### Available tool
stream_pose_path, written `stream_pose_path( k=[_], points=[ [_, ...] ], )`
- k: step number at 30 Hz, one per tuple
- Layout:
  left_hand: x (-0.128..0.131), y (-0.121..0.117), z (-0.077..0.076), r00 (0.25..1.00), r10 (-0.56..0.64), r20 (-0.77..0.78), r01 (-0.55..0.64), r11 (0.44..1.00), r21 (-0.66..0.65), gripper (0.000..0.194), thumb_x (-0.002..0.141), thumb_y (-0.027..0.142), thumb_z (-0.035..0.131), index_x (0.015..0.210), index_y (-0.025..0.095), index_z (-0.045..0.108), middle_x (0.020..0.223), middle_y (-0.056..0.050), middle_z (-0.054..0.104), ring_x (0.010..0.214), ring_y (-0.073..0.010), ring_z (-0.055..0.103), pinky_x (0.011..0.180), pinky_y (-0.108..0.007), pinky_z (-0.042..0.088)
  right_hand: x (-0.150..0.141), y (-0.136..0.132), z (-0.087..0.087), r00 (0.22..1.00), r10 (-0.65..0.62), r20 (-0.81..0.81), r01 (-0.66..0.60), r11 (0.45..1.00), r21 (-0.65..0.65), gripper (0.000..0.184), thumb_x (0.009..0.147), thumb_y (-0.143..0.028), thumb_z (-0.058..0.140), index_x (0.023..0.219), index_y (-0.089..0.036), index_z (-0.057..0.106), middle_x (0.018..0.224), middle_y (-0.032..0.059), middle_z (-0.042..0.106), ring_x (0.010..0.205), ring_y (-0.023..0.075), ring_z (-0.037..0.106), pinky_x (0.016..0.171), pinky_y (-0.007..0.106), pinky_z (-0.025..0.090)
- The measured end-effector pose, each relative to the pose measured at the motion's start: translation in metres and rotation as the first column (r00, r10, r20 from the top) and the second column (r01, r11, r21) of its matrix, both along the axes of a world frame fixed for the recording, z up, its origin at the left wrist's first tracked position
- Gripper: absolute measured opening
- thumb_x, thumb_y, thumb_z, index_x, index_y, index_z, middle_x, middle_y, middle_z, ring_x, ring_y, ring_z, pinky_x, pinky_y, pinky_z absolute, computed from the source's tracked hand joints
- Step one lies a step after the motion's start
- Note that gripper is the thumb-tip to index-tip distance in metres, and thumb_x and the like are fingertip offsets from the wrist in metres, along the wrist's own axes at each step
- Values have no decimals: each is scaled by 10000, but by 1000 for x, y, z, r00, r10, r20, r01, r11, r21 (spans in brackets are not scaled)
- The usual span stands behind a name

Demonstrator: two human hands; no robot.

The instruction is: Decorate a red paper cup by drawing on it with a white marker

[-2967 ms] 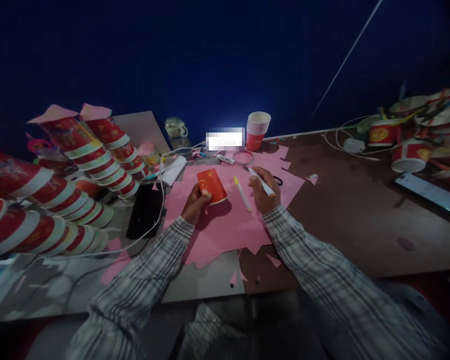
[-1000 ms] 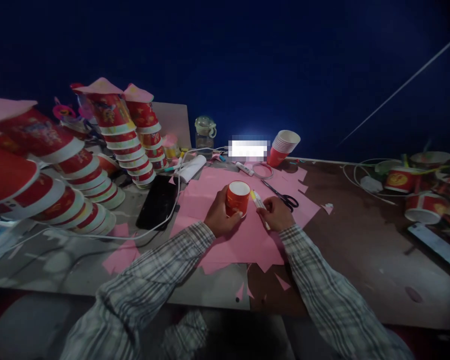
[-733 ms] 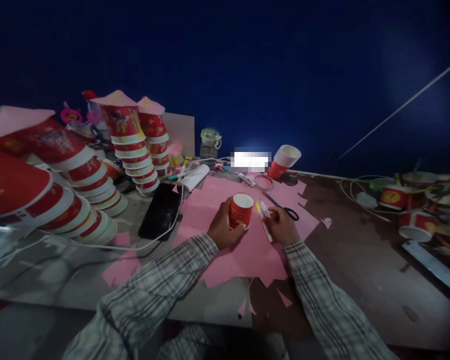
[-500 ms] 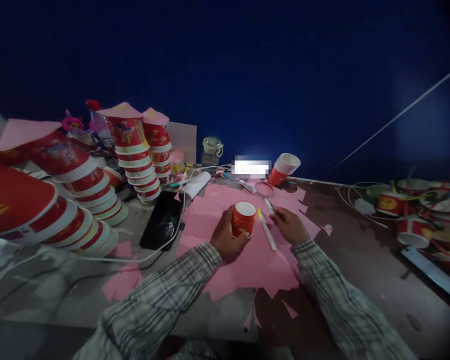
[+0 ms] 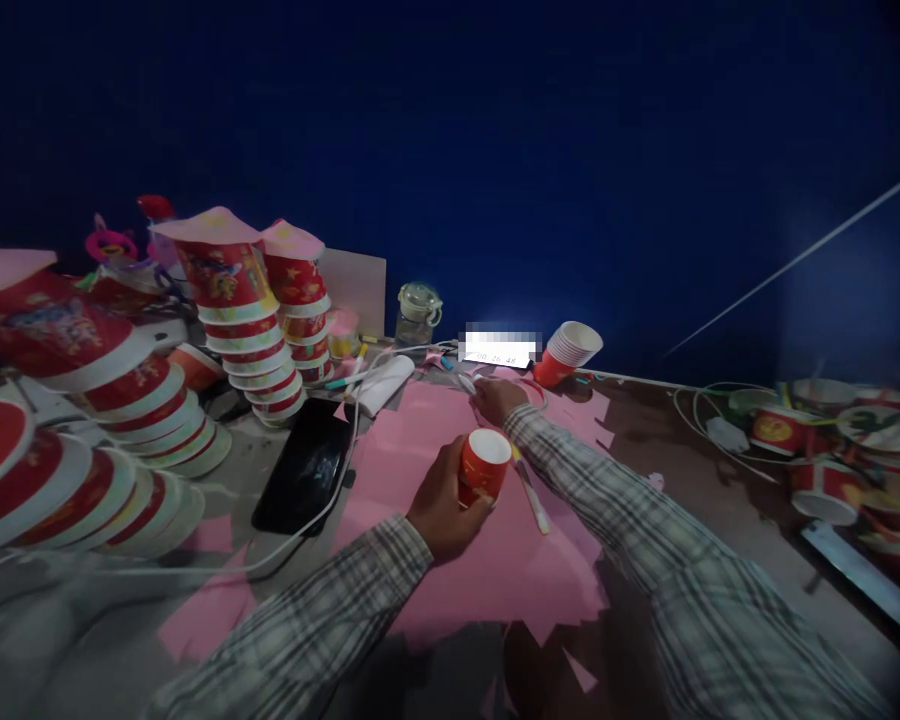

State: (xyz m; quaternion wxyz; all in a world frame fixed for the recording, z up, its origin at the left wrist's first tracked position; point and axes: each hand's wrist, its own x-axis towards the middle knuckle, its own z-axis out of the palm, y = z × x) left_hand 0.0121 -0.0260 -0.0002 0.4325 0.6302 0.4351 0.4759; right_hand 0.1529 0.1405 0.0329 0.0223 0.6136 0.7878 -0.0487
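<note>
My left hand (image 5: 450, 500) is wrapped round a small red paper cup (image 5: 482, 475) with a white inside, held upright above the pink paper sheets (image 5: 412, 470). Farther forward, my right hand (image 5: 501, 400) has its fingers closed on a white marker (image 5: 467, 384). Most of that marker is hidden by the hand. A white marker with a yellow end (image 5: 532, 495) lies on the pink paper, between the cup and my right sleeve. Behind my right hand, a pink ring (image 5: 538, 392) shows in part.
Stacked red cups with pink paper tops (image 5: 232, 290) stand on the left. A black phone (image 5: 304, 465) and white cable lie nearby. At the back are a jar (image 5: 418, 315), a lit timer screen (image 5: 499, 350) and nested cups (image 5: 568, 350). More cups (image 5: 829, 480) are at right.
My right hand has moved forward and left, from beside the yellow-ended marker to the white marker at the back. My left hand still holds the cup. The view has shifted slightly.
</note>
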Motion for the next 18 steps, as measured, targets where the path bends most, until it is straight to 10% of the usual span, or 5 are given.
stream_pose_path(
  k=[18],
  points=[
    [-3,1,7,997,13,-80,-13,1000,2,774,722,158,699,1430,204,389,1328,-141,553,1227,-300,552,1076,-495,465,-31,30,-4,999,28,46,-27,1000,-6,323,963,-315,500,1168,-156,692,1221,174,707,1118,292,698,889,362,529]
  ],
)
